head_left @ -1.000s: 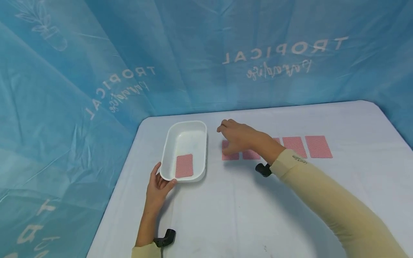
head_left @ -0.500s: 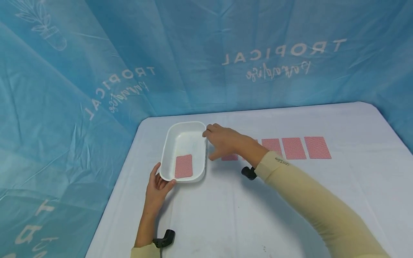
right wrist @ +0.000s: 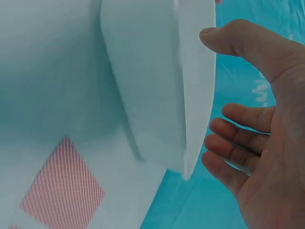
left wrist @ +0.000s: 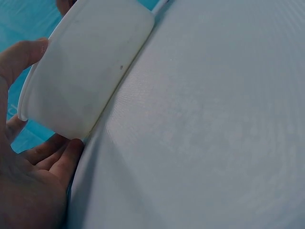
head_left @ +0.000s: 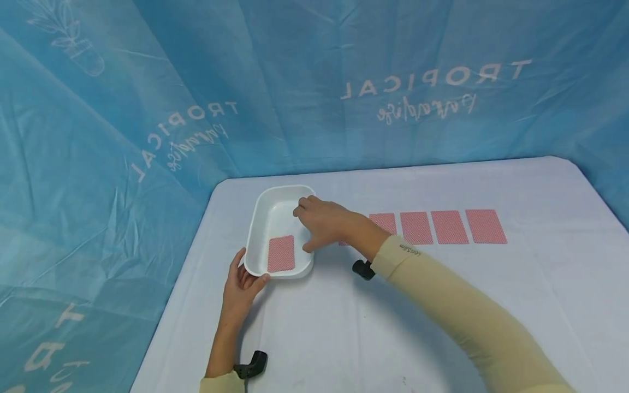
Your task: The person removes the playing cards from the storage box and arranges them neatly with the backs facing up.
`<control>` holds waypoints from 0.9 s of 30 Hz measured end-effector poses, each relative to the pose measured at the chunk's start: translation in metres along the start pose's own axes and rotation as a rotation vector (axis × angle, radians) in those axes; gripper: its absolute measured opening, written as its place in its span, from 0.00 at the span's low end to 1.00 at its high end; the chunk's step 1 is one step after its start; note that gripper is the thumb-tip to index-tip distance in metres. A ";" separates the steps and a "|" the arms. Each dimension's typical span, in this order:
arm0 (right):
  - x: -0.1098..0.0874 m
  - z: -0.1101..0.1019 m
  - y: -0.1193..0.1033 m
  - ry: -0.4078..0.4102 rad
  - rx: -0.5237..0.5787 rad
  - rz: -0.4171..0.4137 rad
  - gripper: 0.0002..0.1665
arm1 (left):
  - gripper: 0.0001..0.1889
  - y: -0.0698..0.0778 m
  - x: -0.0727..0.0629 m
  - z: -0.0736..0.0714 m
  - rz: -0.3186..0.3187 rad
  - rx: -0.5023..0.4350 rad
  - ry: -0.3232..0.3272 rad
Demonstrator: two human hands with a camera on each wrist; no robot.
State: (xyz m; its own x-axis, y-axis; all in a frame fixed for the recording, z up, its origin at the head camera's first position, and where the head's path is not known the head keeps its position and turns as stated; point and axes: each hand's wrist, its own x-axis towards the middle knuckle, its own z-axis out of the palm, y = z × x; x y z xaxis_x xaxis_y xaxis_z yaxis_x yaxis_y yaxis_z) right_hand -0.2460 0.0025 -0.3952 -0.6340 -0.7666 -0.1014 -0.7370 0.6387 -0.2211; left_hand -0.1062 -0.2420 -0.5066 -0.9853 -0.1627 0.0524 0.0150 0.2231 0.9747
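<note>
A white plastic tray stands at the left of the table. One red-backed playing card lies in its near end. My left hand grips the near left corner; in the left wrist view its thumb is on the rim and the other fingers are low against the wall. Over the tray's right side is my right hand, holding nothing. The right wrist view shows its thumb and fingers spread apart and loosely bent near the rim.
To the right, several red-backed cards lie in a row on the white table; my right hand and forearm partly cover the leftmost. A blue printed curtain hangs along the back and left edges.
My right hand has moved left from above the row of cards to over the tray's right side. The left hand keeps its grip, and the tray stays in place.
</note>
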 end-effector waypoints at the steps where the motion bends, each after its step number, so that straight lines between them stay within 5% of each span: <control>1: 0.002 0.002 -0.003 -0.003 0.001 -0.014 0.46 | 0.47 0.000 -0.001 0.000 -0.009 0.012 0.006; 27: 0.038 0.037 -0.035 -0.077 -0.064 -0.012 0.45 | 0.46 -0.004 0.001 0.001 0.007 0.035 0.017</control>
State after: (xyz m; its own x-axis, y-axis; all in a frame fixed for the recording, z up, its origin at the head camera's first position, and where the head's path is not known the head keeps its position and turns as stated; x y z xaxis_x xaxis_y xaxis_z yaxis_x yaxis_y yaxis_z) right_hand -0.2357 -0.0519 -0.4267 -0.6067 -0.7757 -0.1738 -0.7597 0.6301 -0.1604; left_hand -0.1072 -0.2417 -0.5111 -0.9822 -0.1771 0.0629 0.0153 0.2581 0.9660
